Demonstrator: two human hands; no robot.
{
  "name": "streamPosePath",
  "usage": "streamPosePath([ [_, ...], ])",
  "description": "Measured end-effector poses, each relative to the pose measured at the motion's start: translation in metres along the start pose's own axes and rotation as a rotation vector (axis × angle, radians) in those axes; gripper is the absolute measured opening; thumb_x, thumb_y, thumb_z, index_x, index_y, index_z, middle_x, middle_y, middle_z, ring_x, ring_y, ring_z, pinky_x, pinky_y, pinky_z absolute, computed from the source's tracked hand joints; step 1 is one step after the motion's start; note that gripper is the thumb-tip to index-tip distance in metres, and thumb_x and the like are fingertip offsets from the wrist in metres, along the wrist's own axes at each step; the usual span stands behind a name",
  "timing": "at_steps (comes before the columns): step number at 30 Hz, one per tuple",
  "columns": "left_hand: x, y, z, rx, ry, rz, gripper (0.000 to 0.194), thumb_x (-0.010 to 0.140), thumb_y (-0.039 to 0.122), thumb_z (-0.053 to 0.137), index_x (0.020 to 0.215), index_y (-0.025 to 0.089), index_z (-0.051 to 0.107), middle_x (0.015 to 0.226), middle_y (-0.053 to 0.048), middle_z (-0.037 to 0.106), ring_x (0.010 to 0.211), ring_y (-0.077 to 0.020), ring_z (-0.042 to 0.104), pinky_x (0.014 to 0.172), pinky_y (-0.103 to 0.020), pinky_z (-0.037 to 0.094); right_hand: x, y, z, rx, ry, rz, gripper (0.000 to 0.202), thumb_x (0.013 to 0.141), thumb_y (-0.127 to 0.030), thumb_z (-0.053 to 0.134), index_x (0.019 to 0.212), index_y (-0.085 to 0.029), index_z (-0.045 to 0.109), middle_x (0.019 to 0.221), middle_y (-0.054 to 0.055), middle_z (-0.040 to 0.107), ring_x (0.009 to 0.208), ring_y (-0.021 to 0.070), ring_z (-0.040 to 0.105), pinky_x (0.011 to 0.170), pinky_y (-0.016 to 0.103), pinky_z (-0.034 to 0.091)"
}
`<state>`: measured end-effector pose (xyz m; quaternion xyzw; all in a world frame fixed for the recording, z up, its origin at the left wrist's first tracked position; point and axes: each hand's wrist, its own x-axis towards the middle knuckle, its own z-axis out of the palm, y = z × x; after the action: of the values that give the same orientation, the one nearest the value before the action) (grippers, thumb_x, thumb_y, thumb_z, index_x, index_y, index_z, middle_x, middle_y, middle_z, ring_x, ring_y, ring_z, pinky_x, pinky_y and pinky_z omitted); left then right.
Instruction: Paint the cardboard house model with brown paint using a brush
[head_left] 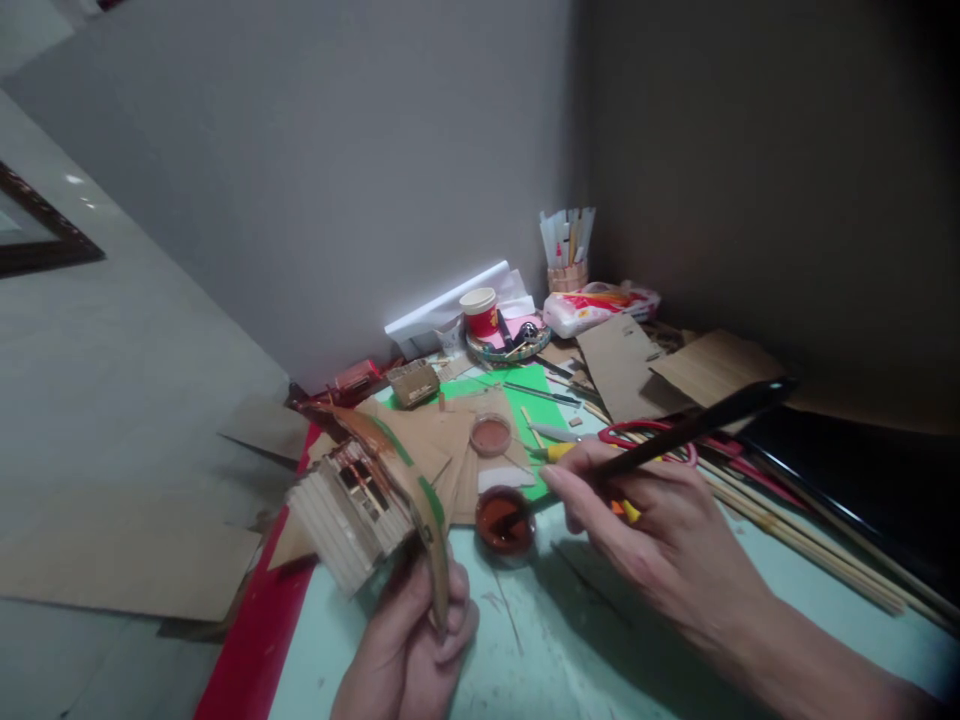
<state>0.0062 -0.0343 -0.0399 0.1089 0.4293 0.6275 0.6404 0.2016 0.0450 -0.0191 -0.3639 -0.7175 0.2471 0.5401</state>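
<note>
My left hand (420,630) is closed round the lower end of a small model house (352,510), made of pale corrugated strips with a curved brown and green piece along its right side. My right hand (652,530) pinches a dark paintbrush (675,435). The brush tip dips into a small round pot of reddish-brown paint (505,525) on the pale green table. Just behind the pot lies a round lid (491,434) with a brownish inside.
Cardboard sheets (619,365), red-handled scissors (555,433) and long wooden sticks (810,540) lie right and behind. Farther back are a red cup (480,312) on a round tray, a white-red packet (600,308) and a holder of sticks (568,275). Walls rise behind.
</note>
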Motion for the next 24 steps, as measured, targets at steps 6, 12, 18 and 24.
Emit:
streamPosePath([
  [6,0.009,-0.003,-0.012,-0.011,-0.083,-0.019,0.024,0.065,0.028,0.093,0.077,0.014,0.077,0.065,-0.002,0.066,0.051,-0.0057,0.049,0.046,-0.017,0.029,0.007,-0.001,-0.007,-0.127,0.065,-0.088,0.033,0.101,-0.035,0.053,0.072,-0.022,0.062,0.061,-0.004,0.059,0.051,0.0121,0.059,0.053,0.023,0.046],
  [12,0.012,-0.006,-0.018,0.008,-0.136,-0.01,0.026,0.066,0.033,0.092,0.077,0.015,0.078,0.065,-0.003,0.068,0.049,-0.0052,0.048,0.046,-0.018,0.026,0.003,0.004,-0.002,-0.099,0.053,-0.093,0.039,0.103,-0.036,0.055,0.066,-0.024,0.06,0.061,-0.005,0.058,0.052,0.0104,0.06,0.051,0.02,0.047],
  [18,0.006,-0.004,-0.007,0.015,-0.125,-0.017,0.031,0.058,0.034,0.096,0.067,0.012,0.076,0.061,-0.003,0.066,0.047,-0.0038,0.047,0.046,-0.017,0.024,0.001,0.006,-0.004,-0.044,0.06,0.042,0.054,0.099,-0.047,0.06,0.052,-0.022,0.056,0.049,-0.004,0.05,0.039,0.0102,0.049,0.038,0.021,0.039],
  [24,0.005,-0.003,-0.004,0.04,-0.126,-0.026,0.033,0.056,0.036,0.097,0.069,0.012,0.078,0.061,-0.004,0.067,0.047,-0.0044,0.049,0.046,-0.018,0.024,0.001,0.008,-0.014,-0.029,0.145,0.132,0.046,0.1,-0.046,0.062,0.06,-0.023,0.064,0.046,-0.004,0.053,0.035,0.01,0.05,0.033,0.015,0.038],
])
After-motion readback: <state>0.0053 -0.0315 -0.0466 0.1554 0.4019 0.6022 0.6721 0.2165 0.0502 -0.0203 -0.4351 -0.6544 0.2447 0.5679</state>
